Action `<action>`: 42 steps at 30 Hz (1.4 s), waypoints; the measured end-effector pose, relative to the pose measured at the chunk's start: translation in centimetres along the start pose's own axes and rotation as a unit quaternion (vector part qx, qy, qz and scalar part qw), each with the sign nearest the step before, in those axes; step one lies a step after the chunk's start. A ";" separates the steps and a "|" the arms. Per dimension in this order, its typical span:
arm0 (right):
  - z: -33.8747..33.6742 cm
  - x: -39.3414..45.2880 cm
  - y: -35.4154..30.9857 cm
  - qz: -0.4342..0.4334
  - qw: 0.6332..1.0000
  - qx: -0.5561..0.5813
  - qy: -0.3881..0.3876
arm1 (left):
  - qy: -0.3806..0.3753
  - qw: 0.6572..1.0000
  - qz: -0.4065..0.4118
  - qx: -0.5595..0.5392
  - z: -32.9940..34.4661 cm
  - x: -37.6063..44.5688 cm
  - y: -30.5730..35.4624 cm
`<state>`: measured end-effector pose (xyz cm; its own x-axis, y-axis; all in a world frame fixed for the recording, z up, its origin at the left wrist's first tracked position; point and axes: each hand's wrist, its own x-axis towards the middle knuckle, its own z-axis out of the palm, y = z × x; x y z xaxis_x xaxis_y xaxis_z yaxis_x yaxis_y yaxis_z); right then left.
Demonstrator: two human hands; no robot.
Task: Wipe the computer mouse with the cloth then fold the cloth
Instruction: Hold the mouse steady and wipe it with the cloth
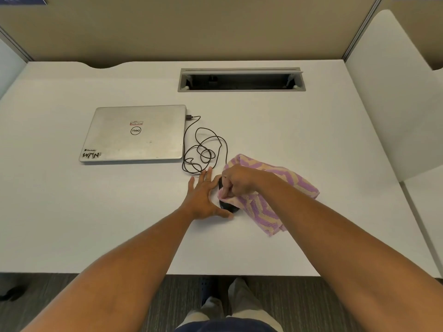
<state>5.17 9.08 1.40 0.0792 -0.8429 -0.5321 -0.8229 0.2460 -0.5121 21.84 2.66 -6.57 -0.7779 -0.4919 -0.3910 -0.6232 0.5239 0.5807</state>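
A black computer mouse point(227, 207) lies on the white desk point(96, 224), mostly hidden by my hands and the cloth. My left hand point(203, 197) rests flat against its left side with fingers spread, steadying it. My right hand point(236, 179) is closed on a bunched edge of the purple and cream patterned cloth point(261, 209), pressing it onto the top of the mouse. The remainder of the cloth trails on the desk to the right and behind my right wrist.
The mouse's black cable point(203, 149) lies in loose loops behind my hands and plugs into a shut silver laptop point(136, 134) at the left. A cable slot point(241, 80) is set into the desk's back. Partition walls enclose the desk.
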 end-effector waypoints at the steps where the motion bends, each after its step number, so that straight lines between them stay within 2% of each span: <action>1: 0.0 -0.1 0.0 0.008 1.000 -0.001 -0.013 | 0.001 1.000 0.000 -0.002 0.0 0.0 0.0; 4: -0.5 -0.5 0.3 0.038 0.998 0.004 -0.052 | 0.006 1.000 -0.002 -0.004 -0.1 0.0 0.1; 8: -0.4 -1.9 1.9 0.068 0.991 -0.046 -0.101 | 0.009 1.000 0.003 -0.003 -0.1 0.0 0.2; 10: -0.7 -2.5 2.8 0.077 0.994 0.005 -0.080 | 0.008 1.000 0.003 0.000 0.0 0.0 0.2; 15: -1.7 -2.6 2.4 0.050 0.992 0.109 0.031 | 0.003 1.000 -0.007 0.009 0.0 0.0 0.0; 18: -0.5 -1.8 1.1 0.020 0.997 0.067 0.038 | 0.001 1.000 -0.005 0.010 0.0 0.1 0.0; 22: 0.8 -1.3 0.1 -0.011 1.000 -0.006 -0.014 | 0.005 1.000 0.004 0.020 0.1 0.3 -0.1; 28: 0.7 -1.9 1.2 0.025 0.998 -0.022 -0.051 | 0.012 1.000 0.007 0.025 0.2 0.3 -0.2; 31: 0.2 -2.4 2.4 0.041 0.999 0.017 -0.018 | 0.005 1.000 0.000 0.013 0.2 0.4 -0.2; 35: -0.3 -2.6 3.0 0.031 0.985 0.130 0.105 | -0.003 1.000 -0.004 0.020 0.1 0.4 -0.2; 37: 0.0 -2.2 2.7 0.029 0.977 0.150 0.152 | -0.005 1.000 -0.002 0.021 0.1 0.4 -0.2; 39: 0.6 -1.6 2.2 0.017 0.977 0.131 0.166 | -0.002 1.000 0.002 0.021 0.1 0.3 -0.1; 42: 1.7 -1.2 1.6 -0.023 0.986 0.086 0.138 | 0.000 1.000 0.006 0.018 0.1 0.3 -0.2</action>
<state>4.72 11.30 0.15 -0.0619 -0.9475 -0.3137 -0.7122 0.2621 -0.6512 21.73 2.45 -6.86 -0.7859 -0.4847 -0.3840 -0.6156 0.5549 0.5596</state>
